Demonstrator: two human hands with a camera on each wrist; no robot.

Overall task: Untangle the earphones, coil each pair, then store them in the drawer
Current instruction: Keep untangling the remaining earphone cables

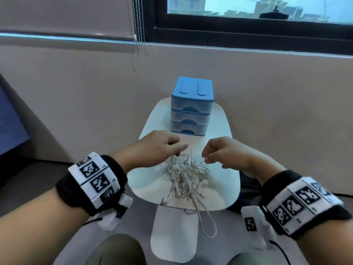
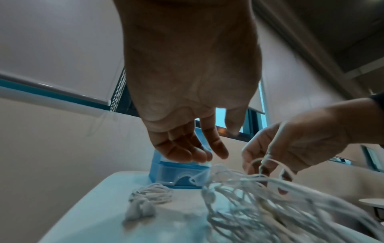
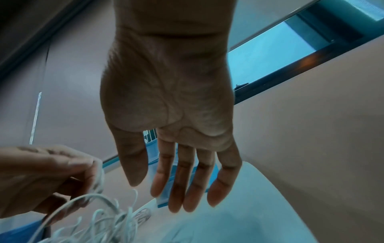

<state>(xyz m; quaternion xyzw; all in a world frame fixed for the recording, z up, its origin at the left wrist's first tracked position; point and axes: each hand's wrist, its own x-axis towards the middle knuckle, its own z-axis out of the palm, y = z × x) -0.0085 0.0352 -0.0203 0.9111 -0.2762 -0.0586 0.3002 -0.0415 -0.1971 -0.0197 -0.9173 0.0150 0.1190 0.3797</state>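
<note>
A tangle of white earphones lies heaped on the small white table. Its top strands rise to my left hand, whose curled fingers hold them. My right hand hovers just right of the heap with fingers nearly straight. Some loops lie against its fingertips. A coiled pair rests left of the heap, hidden by my left hand in the head view. The blue three-drawer unit stands behind, all drawers closed.
One long cable loop hangs over the table's front edge, above a lower white panel. My knees are below the table. A beige wall, a window and a bead blind chain lie close behind the drawer unit.
</note>
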